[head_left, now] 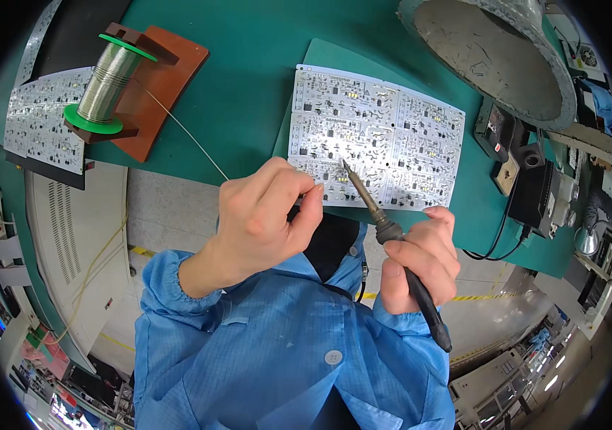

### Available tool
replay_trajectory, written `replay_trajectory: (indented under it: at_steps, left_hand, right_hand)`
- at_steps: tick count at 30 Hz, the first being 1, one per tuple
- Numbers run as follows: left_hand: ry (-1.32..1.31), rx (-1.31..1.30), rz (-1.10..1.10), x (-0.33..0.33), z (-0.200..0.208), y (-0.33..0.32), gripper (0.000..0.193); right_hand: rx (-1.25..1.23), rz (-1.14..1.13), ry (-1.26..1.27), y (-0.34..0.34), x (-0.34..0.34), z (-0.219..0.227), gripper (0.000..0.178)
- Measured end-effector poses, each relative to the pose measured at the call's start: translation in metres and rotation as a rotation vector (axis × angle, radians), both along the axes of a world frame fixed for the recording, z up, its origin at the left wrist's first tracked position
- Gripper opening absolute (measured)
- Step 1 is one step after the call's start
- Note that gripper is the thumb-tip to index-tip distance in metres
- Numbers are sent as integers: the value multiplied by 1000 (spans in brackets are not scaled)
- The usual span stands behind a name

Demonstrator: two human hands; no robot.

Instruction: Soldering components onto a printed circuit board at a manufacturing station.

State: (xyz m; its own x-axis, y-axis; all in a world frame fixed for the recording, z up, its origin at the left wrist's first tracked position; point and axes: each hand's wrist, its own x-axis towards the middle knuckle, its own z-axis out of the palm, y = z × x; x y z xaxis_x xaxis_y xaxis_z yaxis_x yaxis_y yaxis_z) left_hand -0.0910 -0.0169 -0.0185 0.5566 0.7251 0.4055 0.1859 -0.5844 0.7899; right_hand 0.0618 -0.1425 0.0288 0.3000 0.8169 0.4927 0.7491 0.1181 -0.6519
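Observation:
My right hand (424,259) is wrapped round the dark handle of a soldering iron (367,198). The iron's tip points up and left, over the lower middle of a white circuit board panel (421,136); whether it touches the board I cannot tell. Thumb and fingers of my left hand (266,211) are pinched together at the panel's lower left edge. Into that hand runs a thin solder wire (190,134) from a spool of solder (110,80) with green flanges. The wire's end at my fingertips is too fine to make out.
The spool sits on a reddish-brown stand (171,72) on the green mat (249,64). More white boards (46,118) lie at the far left. A large grey fume hood (492,57) overhangs the upper right. Below it are a black soldering station (535,197) and its cables.

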Motion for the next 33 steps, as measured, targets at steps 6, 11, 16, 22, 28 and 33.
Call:
replay_trajectory:
  at_steps: [6,11,16,22,28,33]
  left_hand:
    - [0,-2,-2,-1,-2,0,16]
    - [12,19,-7,-1,-2,1,16]
    - [35,30,-11,-1,-1,1,15]
    - [6,29,-16,-3,0,1,15]
    - [13,-18,69,-20,4,4,14]
    - [29,-110,106,-24,3,4,14]
  right_hand:
    - [-32,12,-10,2,0,1,21]
    - [-58,33,-79,4,-2,5,15]
    - [-69,35,-98,4,-4,8,14]
    - [-64,37,-107,5,-4,8,15]
    - [-14,14,-99,7,-4,8,16]
    - [22,57,-2,12,-7,5,18]
